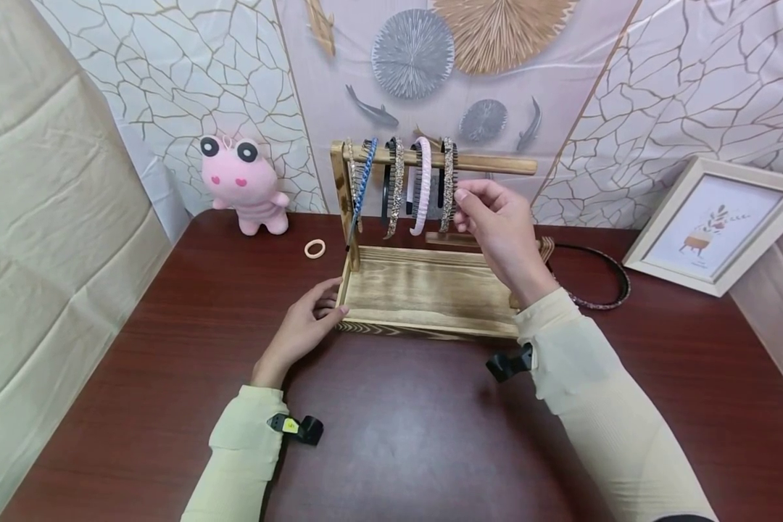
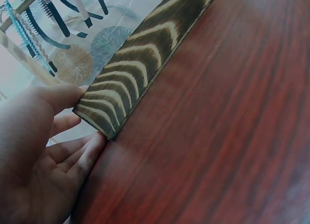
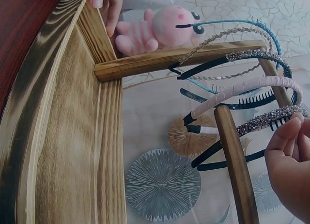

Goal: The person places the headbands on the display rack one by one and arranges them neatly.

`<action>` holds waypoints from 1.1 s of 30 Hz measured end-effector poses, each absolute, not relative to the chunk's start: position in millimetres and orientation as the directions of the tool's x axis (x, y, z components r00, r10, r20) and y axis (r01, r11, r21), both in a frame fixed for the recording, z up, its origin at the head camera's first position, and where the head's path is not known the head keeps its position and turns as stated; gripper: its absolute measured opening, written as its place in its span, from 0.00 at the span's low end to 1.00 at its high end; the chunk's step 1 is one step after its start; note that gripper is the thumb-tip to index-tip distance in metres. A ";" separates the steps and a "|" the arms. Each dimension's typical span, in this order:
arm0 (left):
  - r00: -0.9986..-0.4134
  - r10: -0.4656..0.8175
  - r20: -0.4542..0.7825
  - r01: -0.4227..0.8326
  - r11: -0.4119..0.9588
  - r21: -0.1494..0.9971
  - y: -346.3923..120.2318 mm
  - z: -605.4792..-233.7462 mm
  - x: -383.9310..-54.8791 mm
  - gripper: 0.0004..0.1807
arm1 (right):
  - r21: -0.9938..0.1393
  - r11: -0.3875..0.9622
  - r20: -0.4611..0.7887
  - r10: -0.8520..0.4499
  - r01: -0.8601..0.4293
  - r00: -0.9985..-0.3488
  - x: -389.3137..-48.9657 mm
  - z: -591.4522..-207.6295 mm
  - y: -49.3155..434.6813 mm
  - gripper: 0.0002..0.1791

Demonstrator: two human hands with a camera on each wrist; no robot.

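A wooden headband stand has a shallow tray base, a post at its left end and a bar across the top. My left hand grips the tray's front left corner, thumb and fingers on either side of it. At the bar, my right hand pinches the rightmost headband, a glittery one, between thumb and fingers. To its left hang a pale pink wrapped headband, another glittery headband, a blue braided headband and a thin beaded one. Comb teeth show inside some headbands.
A pink plush toy sits at the back left, near a small cream ring. Right of the stand, a dark headband lies on the table, partly behind my right wrist. A framed picture leans farther right.
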State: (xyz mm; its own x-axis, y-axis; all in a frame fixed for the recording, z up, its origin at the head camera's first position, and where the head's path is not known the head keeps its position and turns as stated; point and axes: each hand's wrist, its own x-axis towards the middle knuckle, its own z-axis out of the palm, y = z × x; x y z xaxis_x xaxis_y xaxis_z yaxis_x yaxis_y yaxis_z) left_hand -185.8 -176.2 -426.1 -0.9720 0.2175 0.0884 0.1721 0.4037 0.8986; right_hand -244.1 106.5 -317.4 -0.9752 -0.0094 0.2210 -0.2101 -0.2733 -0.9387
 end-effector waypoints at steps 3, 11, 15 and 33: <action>-0.973 0.215 0.087 0.169 0.402 0.900 -176.5 -426.6 -186.3 0.28 | -0.939 -0.269 0.225 -0.009 -0.214 -0.974 -243.8 -317.1 106.7 0.03; -0.974 0.214 0.081 0.164 0.404 0.900 -176.7 -424.8 -186.8 0.28 | -0.941 -0.242 0.245 -0.003 -0.237 -0.969 -243.1 -316.8 108.5 0.04; -0.973 0.215 0.081 0.165 0.410 0.897 -176.2 -425.3 -186.0 0.28 | -0.944 -0.218 0.251 0.008 -0.246 -0.968 -240.5 -316.8 112.2 0.06; -0.973 0.214 0.083 0.166 0.404 0.900 -175.5 -427.5 -185.9 0.28 | -0.934 -0.080 0.321 0.238 -0.348 -0.917 -222.3 -337.2 226.9 0.07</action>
State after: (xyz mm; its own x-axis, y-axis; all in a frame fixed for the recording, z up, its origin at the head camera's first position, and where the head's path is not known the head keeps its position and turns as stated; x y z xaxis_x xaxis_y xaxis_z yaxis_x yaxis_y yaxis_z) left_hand -185.9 -175.5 -427.5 -0.9733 0.2139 0.0834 0.1658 0.4037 0.8997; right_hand -222.3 226.9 -337.2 -0.9165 0.2384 0.3212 -0.3482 -0.0799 -0.9340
